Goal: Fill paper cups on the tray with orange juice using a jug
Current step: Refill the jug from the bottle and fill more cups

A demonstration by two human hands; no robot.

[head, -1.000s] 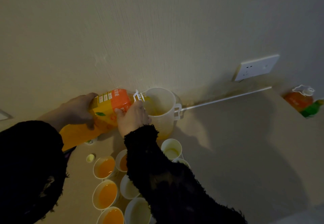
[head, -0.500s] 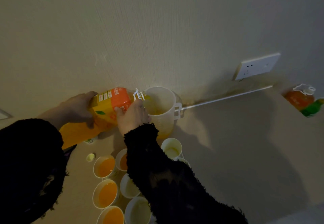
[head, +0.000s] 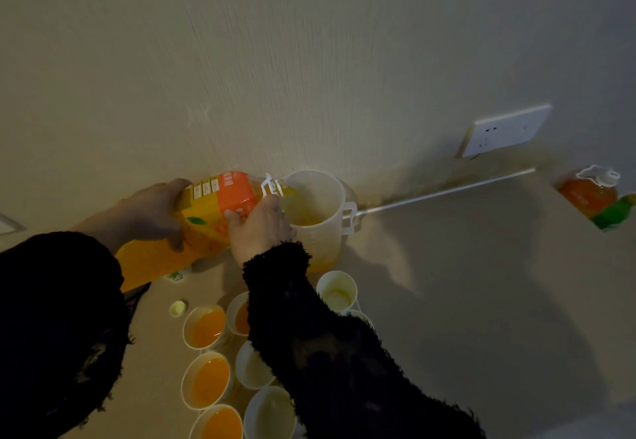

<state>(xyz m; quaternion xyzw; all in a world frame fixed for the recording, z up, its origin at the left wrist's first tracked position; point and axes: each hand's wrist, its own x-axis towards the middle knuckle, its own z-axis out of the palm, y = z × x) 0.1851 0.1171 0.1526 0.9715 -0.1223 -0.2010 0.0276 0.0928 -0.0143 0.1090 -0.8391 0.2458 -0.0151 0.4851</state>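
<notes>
The left hand (head: 151, 211) and right hand (head: 260, 230) clasp the tipped juice bottle (head: 220, 203) with curled fingers (head: 175, 184), steadying its mouth over the jug (head: 321, 232) by the desk's (head: 464, 266) far edge.

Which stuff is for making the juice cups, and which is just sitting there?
For the job: juice bottle, jug, paper cups.
Just sitting: small yellow cap, second bottle far right, wall socket.

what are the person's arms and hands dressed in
Both arms wear black, fuzzy knit sleeves: the left sleeve and right sleeve end in shaggy cuffs. The left hand and right hand are bare; no gloves, rings or watch show.
</notes>
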